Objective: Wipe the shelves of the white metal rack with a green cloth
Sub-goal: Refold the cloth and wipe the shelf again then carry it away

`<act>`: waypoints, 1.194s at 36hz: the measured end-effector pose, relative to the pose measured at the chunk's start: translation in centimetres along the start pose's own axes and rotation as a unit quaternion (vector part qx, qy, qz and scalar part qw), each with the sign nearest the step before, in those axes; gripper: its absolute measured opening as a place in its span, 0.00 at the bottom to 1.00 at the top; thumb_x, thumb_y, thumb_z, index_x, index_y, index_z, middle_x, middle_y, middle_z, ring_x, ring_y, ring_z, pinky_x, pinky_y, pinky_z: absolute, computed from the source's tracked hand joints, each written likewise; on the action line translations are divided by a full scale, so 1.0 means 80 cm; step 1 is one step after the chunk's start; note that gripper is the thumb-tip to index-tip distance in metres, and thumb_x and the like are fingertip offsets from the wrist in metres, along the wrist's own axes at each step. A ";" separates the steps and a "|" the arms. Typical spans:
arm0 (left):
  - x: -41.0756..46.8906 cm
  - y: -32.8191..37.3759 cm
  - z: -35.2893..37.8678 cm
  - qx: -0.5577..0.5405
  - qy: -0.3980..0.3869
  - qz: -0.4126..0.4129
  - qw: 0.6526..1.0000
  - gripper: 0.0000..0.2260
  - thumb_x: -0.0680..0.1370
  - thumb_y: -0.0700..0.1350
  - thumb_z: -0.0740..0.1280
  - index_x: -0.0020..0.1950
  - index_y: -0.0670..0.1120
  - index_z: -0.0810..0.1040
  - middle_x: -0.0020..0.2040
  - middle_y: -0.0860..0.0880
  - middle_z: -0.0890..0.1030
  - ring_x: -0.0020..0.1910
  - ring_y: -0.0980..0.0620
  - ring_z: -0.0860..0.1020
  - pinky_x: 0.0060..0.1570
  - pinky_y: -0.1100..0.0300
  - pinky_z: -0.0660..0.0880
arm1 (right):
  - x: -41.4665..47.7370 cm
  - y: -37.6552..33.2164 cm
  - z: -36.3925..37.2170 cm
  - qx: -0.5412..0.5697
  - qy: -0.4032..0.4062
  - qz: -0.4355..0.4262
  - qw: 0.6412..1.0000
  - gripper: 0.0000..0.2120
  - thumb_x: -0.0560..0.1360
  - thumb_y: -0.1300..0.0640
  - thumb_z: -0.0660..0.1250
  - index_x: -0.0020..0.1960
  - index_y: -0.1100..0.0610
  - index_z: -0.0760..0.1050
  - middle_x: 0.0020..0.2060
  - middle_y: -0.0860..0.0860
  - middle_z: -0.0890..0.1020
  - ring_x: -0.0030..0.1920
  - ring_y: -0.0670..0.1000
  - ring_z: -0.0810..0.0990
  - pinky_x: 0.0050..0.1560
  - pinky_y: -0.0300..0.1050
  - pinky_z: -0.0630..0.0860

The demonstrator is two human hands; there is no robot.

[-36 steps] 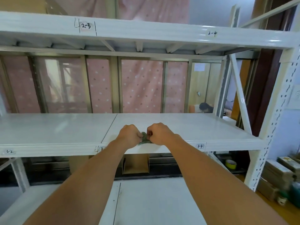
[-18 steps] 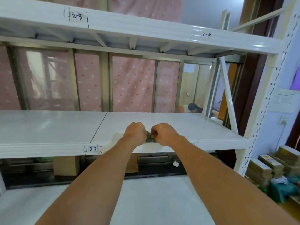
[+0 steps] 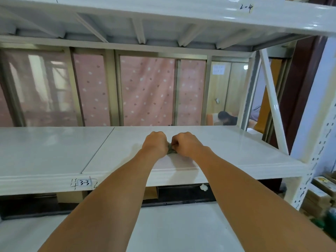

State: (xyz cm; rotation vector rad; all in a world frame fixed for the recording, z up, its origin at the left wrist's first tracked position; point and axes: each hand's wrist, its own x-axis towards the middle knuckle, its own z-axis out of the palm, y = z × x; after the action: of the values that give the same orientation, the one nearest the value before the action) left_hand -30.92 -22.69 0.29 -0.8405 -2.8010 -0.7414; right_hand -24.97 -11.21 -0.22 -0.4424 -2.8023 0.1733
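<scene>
- Hands meet over the middle shelf (image 3: 236, 151) of the white metal rack (image 3: 312, 124); your left hand (image 3: 155, 143) and right hand (image 3: 185, 143) are both curled into fists, knuckles up, nearly touching.
- Green cloth (image 3: 170, 150) is bunched small between the two fists, pinched from either side; only a crumpled edge shows, low against the shelf surface. Contact with the shelf cannot be confirmed.
- Your forearms cross the shelf's front lip, hiding part of it.
- Label "3-3" (image 3: 85, 182) sits on the front lip, left of your left forearm; "2-4" (image 3: 246, 7) is written on the upper shelf beam.
- Seam (image 3: 98, 150) between shelf panels runs diagonally, left of your hands.
- Behind the rack: pink dotted curtain (image 3: 147, 91) behind glass panels, and a seated person (image 3: 226, 118) at far right.
- Stacked boxes (image 3: 320, 193) stand on the floor, right of the upright.
</scene>
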 end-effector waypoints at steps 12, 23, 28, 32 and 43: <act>0.130 0.014 0.033 -0.029 -0.021 -0.028 0.999 0.15 0.74 0.49 0.72 0.51 0.37 0.82 0.48 0.40 0.83 0.50 0.41 0.82 0.46 0.55 0.77 | 0.132 0.053 0.019 0.010 -0.026 -0.010 1.000 0.11 0.78 0.56 0.63 0.56 0.52 0.83 0.52 0.53 0.82 0.51 0.56 0.80 0.54 0.47 0.78; 0.250 -0.001 0.066 -0.020 0.002 -0.046 0.999 0.10 0.73 0.46 0.73 0.45 0.40 0.87 0.43 0.41 0.85 0.45 0.41 0.82 0.47 0.55 0.77 | 0.244 0.077 0.041 0.000 -0.026 -0.033 0.999 0.11 0.79 0.59 0.63 0.58 0.58 0.81 0.56 0.60 0.82 0.55 0.60 0.81 0.56 0.47 0.76; 0.280 0.010 0.083 -0.011 0.004 -0.045 0.999 0.12 0.73 0.49 0.73 0.46 0.40 0.87 0.43 0.40 0.85 0.45 0.40 0.82 0.49 0.54 0.78 | 0.266 0.106 0.048 0.001 0.000 -0.039 0.999 0.11 0.80 0.57 0.62 0.58 0.57 0.81 0.56 0.59 0.81 0.57 0.60 0.80 0.57 0.48 0.75; 0.289 0.031 0.091 0.005 0.015 -0.035 0.999 0.14 0.74 0.51 0.72 0.44 0.40 0.85 0.40 0.41 0.83 0.44 0.41 0.82 0.46 0.55 0.78 | 0.272 0.124 0.043 0.009 -0.006 -0.028 1.000 0.11 0.79 0.57 0.64 0.58 0.55 0.81 0.56 0.58 0.81 0.56 0.60 0.81 0.58 0.50 0.77; 0.287 0.095 0.123 0.022 0.014 -0.012 1.000 0.12 0.74 0.48 0.72 0.48 0.39 0.85 0.45 0.40 0.84 0.45 0.41 0.82 0.49 0.52 0.80 | 0.256 0.198 0.034 -0.029 0.023 -0.021 0.999 0.13 0.79 0.53 0.65 0.60 0.53 0.81 0.55 0.58 0.81 0.54 0.62 0.81 0.51 0.48 0.75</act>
State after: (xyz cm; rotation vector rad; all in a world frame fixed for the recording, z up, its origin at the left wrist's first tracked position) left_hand -45.81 -1.26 0.71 -0.7843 -2.7966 -0.6862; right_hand -39.95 10.05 0.19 -0.3946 -2.7738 0.0716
